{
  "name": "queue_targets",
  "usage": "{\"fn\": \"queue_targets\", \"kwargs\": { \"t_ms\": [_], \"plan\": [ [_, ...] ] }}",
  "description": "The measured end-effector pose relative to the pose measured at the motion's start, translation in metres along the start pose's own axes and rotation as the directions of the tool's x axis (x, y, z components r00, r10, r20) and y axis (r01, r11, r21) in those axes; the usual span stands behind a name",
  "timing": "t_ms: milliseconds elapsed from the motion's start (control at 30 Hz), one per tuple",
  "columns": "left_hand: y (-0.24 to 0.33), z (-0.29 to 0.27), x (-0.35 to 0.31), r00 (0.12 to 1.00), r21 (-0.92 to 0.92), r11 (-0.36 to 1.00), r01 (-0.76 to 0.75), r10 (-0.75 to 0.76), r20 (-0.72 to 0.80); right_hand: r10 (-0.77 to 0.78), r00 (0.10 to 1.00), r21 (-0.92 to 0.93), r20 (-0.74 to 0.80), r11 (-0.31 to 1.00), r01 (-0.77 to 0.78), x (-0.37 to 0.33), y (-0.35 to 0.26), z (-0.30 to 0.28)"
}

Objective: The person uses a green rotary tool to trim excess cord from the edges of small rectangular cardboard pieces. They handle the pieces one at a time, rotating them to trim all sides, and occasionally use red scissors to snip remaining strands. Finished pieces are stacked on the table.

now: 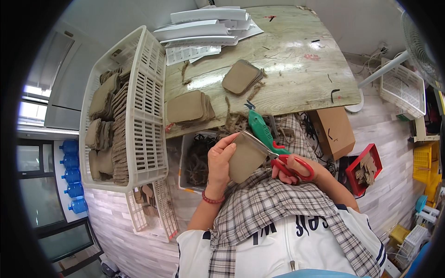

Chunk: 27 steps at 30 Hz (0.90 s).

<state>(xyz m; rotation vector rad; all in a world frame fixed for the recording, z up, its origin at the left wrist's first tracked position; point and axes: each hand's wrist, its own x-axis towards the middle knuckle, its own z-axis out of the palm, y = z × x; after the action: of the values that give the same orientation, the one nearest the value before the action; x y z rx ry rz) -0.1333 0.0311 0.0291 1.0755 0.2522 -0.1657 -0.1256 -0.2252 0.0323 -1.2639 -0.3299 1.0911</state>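
Between the thumb and fingers of my left hand is a khaki, rounded-corner fabric piece. My right hand is closed around the red handles of a pair of scissors, whose blades lie along the fabric's upper right edge. Just beyond the scissors, at the table's front edge, sits a green handheld electric cutter with a red part. Loose brown trimmings cluster around it. Two stacks of similar pieces rest on the table, a near-left stack and a farther stack.
A tall white slatted crate full of khaki pieces stands left of the wooden table. Papers lie at the back. Below the table edge is a scrap bin. A cardboard box and a red tray are to the right.
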Motion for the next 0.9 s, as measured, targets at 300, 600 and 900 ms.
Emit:
{"fn": "queue_targets", "kwargs": {
  "t_ms": [300, 600, 900],
  "plan": [
    [-0.004, -0.0001, -0.0003, 1.0, 0.008, 1.0, 0.003, -0.003, 0.006, -0.014, 0.999, -0.019, 0.032, 1.0, 0.014, -0.0005, 0.0011, -0.0006],
    [-0.0037, -0.0014, -0.0004, 1.0, 0.0, 1.0, -0.003, 0.003, 0.0, -0.022, 1.0, -0.011, -0.003, 1.0, 0.022, -0.0026, -0.0022, 0.0024],
    [-0.0041, -0.0015, 0.0002, 1.0, -0.002, 1.0, 0.001, -0.001, -0.001, 0.047, 0.999, -0.005, -0.023, 0.999, -0.047, -0.0029, -0.0041, 0.0039]
  ]
}}
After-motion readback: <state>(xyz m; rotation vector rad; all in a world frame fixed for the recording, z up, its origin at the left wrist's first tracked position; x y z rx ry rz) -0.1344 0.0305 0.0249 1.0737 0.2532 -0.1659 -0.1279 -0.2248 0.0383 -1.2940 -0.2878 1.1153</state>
